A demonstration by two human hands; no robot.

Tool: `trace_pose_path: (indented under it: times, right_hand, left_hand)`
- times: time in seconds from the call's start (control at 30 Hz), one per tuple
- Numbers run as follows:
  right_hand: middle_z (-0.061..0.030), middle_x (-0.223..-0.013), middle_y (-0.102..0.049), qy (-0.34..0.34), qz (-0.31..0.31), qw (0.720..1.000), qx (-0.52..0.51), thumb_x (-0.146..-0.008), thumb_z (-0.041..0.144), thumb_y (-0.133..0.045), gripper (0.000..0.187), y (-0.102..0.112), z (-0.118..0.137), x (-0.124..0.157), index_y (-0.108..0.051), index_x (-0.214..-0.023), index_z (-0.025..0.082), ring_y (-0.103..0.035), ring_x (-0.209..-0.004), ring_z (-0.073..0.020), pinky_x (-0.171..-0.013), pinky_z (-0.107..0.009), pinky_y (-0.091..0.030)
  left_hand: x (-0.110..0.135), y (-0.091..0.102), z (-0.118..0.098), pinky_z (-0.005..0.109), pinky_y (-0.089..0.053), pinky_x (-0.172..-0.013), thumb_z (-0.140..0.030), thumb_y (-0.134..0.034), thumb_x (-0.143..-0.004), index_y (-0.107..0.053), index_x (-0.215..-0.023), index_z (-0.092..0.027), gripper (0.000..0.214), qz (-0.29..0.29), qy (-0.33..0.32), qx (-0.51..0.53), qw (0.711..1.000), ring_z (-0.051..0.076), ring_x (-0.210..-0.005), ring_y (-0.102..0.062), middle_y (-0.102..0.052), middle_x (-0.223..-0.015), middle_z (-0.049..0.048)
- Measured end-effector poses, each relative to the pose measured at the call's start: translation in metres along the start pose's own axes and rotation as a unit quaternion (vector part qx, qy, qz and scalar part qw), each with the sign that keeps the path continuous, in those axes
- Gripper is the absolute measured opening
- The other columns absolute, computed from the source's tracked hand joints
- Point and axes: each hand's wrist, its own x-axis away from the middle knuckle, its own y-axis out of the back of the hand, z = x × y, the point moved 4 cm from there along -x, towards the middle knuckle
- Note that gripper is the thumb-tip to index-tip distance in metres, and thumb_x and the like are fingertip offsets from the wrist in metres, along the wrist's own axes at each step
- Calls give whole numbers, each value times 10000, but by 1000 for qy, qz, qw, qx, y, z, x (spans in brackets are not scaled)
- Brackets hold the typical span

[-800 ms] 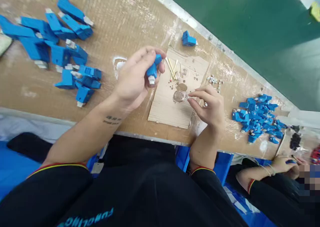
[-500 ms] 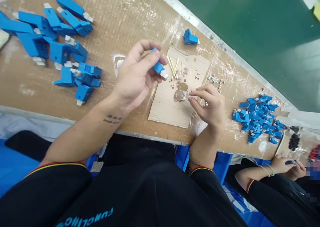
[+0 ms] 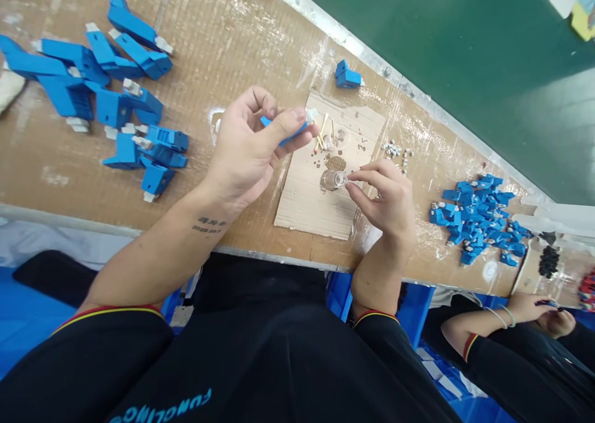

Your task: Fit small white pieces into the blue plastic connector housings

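Note:
In my left hand (image 3: 248, 147) is a blue plastic piece (image 3: 297, 134) with a white tip, pinched between thumb and fingers. My right hand (image 3: 385, 196) is closed in a pinch at the mouth of a small clear jar (image 3: 332, 180); whatever lies between those fingertips is too small to make out. The jar rests on a sheet of cardboard (image 3: 309, 209) marked with brown stains. Behind it on the sheet lie several thin sticks (image 3: 321, 134), one with a red end.
Loose blue pieces with white tips (image 3: 114, 110) spread over the left of the table, and a dense pile (image 3: 478, 215) lies right. One blue piece (image 3: 348, 75) sits near the far edge. Small white bits (image 3: 393, 148) lie beyond my right hand. A co-worker's hands (image 3: 542, 314) work at far right.
My left hand has turned the blue piece so its white tip points up and away instead of toward the jar. The right hand keeps its pinch at the jar.

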Motion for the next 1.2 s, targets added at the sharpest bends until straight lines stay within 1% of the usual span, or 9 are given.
trace_pose_path:
  times: [0.17,0.3,0.4,0.53,0.63,0.73,0.83,1.0,1.2]
  right_hand:
    - [-9,-893,-732,15,-30,999,-20,-955,219,-724,60,4,2,0,-765,-963,263,-687,-845,-186,-749,-365,-554]
    - [6,-861,-719,11,-90,995,-49,-939,247,-743,31,14,4,1,-760,-947,272,-671,-782,-168,-676,-347,-529]
    - [20,-824,-687,17,-171,980,-99,-939,287,-741,9,18,8,2,-750,-939,284,-649,-749,-159,-652,-342,-498]
    - [26,-803,-668,36,-256,953,-161,-960,330,-725,43,13,17,0,-741,-953,291,-616,-717,-154,-633,-342,-473]
    - [20,-813,-661,28,-294,938,-180,-977,361,-705,83,5,22,-2,-730,-955,285,-626,-733,-158,-639,-346,-493]
    - [11,-841,-654,9,-308,933,-187,-994,404,-671,133,-2,26,-3,-710,-959,281,-651,-766,-169,-664,-362,-538]
    - [3,-876,-659,12,-305,928,-214,-998,391,-663,109,-9,33,-4,-698,-976,290,-687,-831,-183,-739,-394,-596]
    - [-13,-934,-677,23,-280,927,-249,-994,352,-659,80,-20,44,-6,-700,-1034,295,-750,-938,-208,-834,-432,-656]
    - [-22,-980,-703,29,-283,927,-243,-987,295,-680,72,-21,47,-6,-708,-1053,291,-776,-940,-202,-813,-408,-681]
  left_hand:
    - [0,0,-1,202,-517,-548,-237,-842,-908,-453,-733,-209,428,-32,19,-35,999,137,-646,-730,-598,-654,-56]
    - [3,-4,-1,190,-478,-500,-286,-773,-976,-449,-730,-212,414,-20,31,-45,998,115,-585,-675,-574,-620,-50]
    - [8,-12,2,179,-501,-505,-388,-751,-1005,-481,-815,-216,372,13,47,-49,998,103,-589,-679,-609,-667,-51]
    - [17,-21,11,175,-557,-522,-578,-668,-1026,-515,-952,-219,397,76,68,-42,994,97,-611,-707,-647,-754,-45]
    - [24,-25,17,201,-630,-586,-670,-742,-932,-548,-1028,-210,509,133,76,-15,988,111,-653,-739,-659,-785,-48]
    - [29,-28,21,247,-688,-680,-645,-883,-806,-585,-1076,-201,600,188,99,3,977,142,-733,-778,-702,-824,-37]
    - [32,-30,24,302,-706,-689,-598,-908,-804,-620,-1022,-198,539,219,104,8,970,199,-802,-803,-749,-820,2]
    - [31,-28,30,252,-643,-583,-619,-931,-757,-687,-942,-192,524,188,66,-16,980,170,-672,-753,-755,-743,13]
    - [32,-30,31,272,-656,-583,-600,-957,-727,-681,-950,-195,539,198,86,-5,976,158,-604,-723,-742,-708,-9]
